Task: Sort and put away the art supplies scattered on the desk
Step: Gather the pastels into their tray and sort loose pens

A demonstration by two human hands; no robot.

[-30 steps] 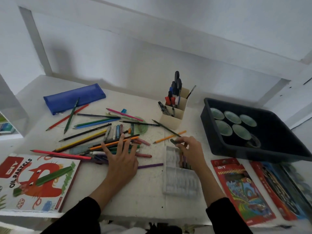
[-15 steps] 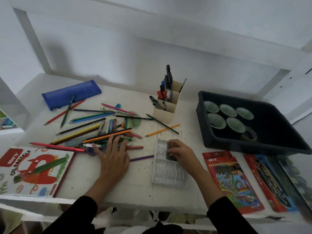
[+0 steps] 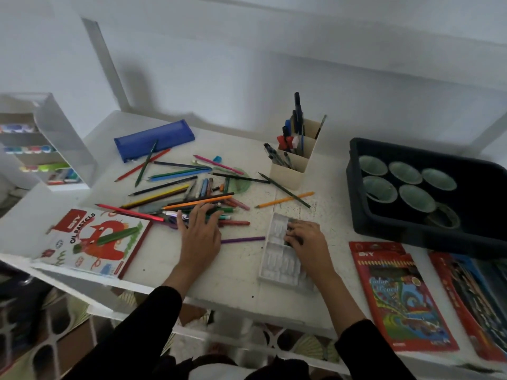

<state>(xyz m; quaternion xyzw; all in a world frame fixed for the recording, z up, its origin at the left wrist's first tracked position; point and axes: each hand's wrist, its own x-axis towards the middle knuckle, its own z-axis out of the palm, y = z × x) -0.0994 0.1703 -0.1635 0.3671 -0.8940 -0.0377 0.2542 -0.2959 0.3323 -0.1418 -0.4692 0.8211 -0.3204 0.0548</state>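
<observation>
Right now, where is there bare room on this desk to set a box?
Bare desk lies at the front between the oil pastels box and the white tray, and at the back between the blue pencil case and the pen holder. The pencil pile under the left hand is crowded.

You have one blue pencil case (image 3: 153, 139); one cream pen holder (image 3: 285, 174); one oil pastels box (image 3: 93, 239); one white tray (image 3: 279, 266); one black bin (image 3: 411, 235) holding five round green dishes (image 3: 404, 172) and one ring (image 3: 445, 219); two pencil packs (image 3: 397, 297) at your right; the loose pencils (image 3: 178, 193) overlap too much to count.
</observation>
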